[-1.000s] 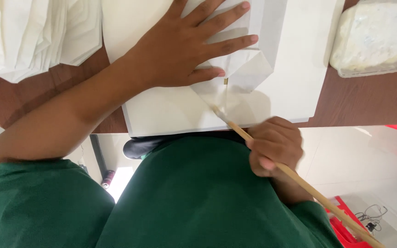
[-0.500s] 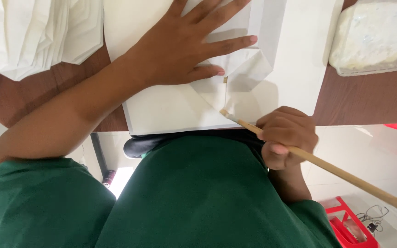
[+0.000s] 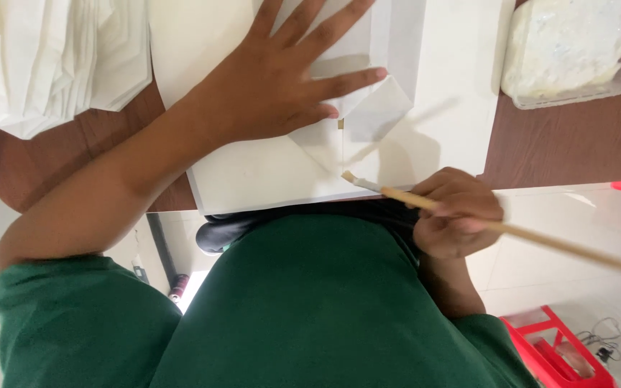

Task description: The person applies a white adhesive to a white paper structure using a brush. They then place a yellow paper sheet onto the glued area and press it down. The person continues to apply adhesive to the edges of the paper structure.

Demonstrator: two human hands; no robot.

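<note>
Brown wooden desk [image 3: 562, 140], seen from above with the view turned round; white tiled floor beyond its edge.

Work in hand: a folded white paper sheet [image 3: 267, 172] lying flat at the desk's near edge, on a larger white sheet. Angled flaps already creased and laid over near the middle, so folding looks mostly done. Judging by the brush at the seam, pasting is under way; how much of the seam is coated cannot be told.

Left hand [image 3: 282, 86]: fingers spread wide, palm pressed flat on the folded paper, holding it down. Holds nothing.

Right hand [image 3: 458, 212]: fingers curled and pinching a long thin wooden-handled brush [image 3: 512, 230]. Bristle tip touches the paper just beside the centre crease; handle runs out past the desk edge.

Around:
- Stack of folded white paper pieces [image 3: 52, 65] at one far corner, well apart from the brush.
- Clear plastic tub of white paste [image 3: 569, 47] at the other corner, near the brush hand.
- Red plastic crate [image 3: 555, 345] on the floor.
- Green shirt fills the foreground.

Nothing lies between the brush and the seam; the pressing hand sits close to the crease.
</note>
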